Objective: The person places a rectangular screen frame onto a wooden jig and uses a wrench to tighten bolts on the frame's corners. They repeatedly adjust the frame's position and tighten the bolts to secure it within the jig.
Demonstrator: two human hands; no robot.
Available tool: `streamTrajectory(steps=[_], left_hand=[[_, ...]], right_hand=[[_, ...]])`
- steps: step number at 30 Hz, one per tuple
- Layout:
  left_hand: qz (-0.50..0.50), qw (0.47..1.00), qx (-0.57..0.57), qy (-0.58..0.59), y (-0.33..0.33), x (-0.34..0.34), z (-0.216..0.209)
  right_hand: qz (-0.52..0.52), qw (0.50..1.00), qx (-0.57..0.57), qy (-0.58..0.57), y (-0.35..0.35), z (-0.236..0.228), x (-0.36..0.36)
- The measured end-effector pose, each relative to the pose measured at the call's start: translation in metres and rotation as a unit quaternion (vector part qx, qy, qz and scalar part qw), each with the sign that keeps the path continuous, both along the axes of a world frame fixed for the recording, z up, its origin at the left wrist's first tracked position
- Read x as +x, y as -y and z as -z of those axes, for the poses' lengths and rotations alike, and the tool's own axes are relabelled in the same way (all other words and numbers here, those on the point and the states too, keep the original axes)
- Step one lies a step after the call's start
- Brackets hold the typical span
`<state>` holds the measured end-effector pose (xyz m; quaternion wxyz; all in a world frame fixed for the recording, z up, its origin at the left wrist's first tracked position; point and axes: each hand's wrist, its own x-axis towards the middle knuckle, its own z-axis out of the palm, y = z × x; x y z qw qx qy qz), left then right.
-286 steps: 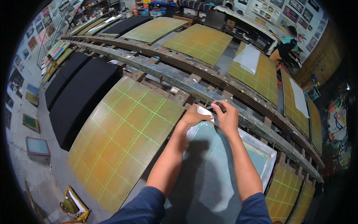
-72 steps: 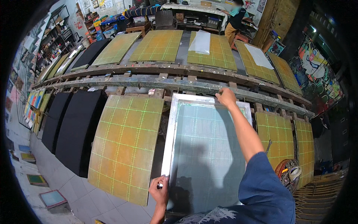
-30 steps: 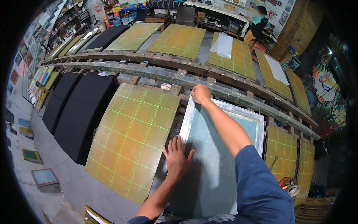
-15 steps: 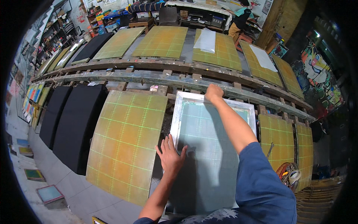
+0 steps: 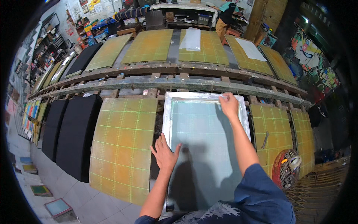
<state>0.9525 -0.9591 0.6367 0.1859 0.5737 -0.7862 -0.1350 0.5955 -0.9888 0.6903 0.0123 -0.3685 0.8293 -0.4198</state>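
Note:
A screen printing frame (image 5: 167, 123) with an aluminium rim and pale blue-green mesh lies in front of me over one of the boards. My left hand (image 5: 165, 154) rests along its left side, fingers spread and thumb out over the mesh, gripping nothing. At the far rim, near the right corner, my right hand (image 5: 230, 106) has its fingers curled on the frame's edge. Shadows of my head and arms fall across the mesh. Yellow-green gridded boards stand on both sides, a larger left board (image 5: 125, 145) and a narrower right board (image 5: 272, 130).
A long metal rail (image 5: 130, 85) runs beyond the frame. Two black-covered boards (image 5: 76, 136) are at the left. On the right boards lie a wrench (image 5: 265, 140) and a round red basket of tools (image 5: 278, 170). Across the rails, a white sheet (image 5: 192, 39) lies on a board; a person (image 5: 225, 16) stands behind.
My right hand has come back from the metal rail to the frame's far rim, nearer the right corner. My left hand stays spread at the left side. The whole view has shifted slightly.

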Motion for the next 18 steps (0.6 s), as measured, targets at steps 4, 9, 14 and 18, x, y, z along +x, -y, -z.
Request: streamTrajectory(steps=[4,9,14,18], left_hand=[[0.007,1.000,-0.016,-0.001,-0.001,-0.005,0.012],[0.013,1.000,-0.028,-0.003,-0.004,0.003,0.010],[0.014,1.000,-0.022,0.009,-0.003,-0.005,0.013],[0.024,0.999,-0.024,0.000,-0.003,-0.003,0.016]], right_hand=[[0.034,0.997,0.043,0.061,-0.165,0.035,0.019],[0.171,0.980,0.099,0.034,-0.331,0.037,0.042],[0.334,0.928,0.166,-0.021,-0.439,0.040,0.024],[0.322,0.931,0.174,-0.011,-0.448,0.046,0.019]])
